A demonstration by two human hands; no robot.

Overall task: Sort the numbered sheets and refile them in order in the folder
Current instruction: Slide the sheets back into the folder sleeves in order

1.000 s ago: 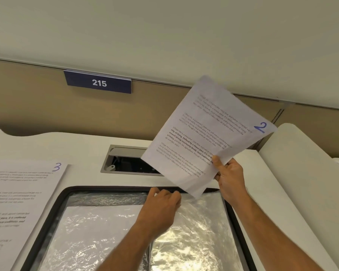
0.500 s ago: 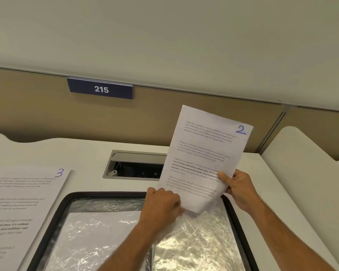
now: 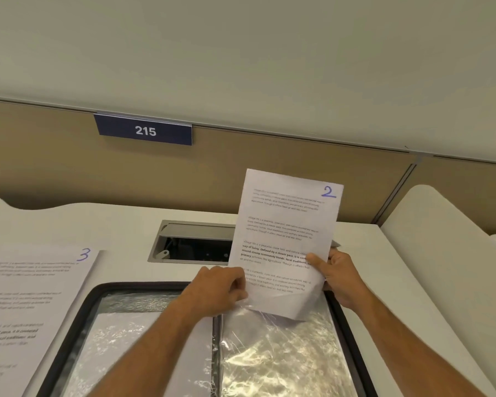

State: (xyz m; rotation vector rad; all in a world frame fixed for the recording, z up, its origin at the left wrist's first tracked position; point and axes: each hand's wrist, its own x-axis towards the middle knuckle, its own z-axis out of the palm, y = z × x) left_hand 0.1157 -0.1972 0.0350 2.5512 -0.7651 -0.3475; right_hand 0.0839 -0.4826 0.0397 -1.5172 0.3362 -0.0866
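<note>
Sheet marked 2 (image 3: 287,242) stands nearly upright at center-right of frame, R hand (image 3: 337,277) gripping its right edge w/ thumb on the front, bottom corner dipping at the mouth of the right-hand plastic sleeve (image 3: 281,356) of the open black-rimmed folder (image 3: 78,308) at bottom center. L hand (image 3: 222,290), fingers curled, pinches the sleeve's top edge by the sheet's lower left side. Sheet marked 3 (image 3: 32,299) lies flat on the white desk (image 3: 78,222) at left of frame, just beside the folder; desk cable box (image 3: 192,242) sits behind the folder, blue 215 sign (image 3: 144,130) on the partition at upper left.
</note>
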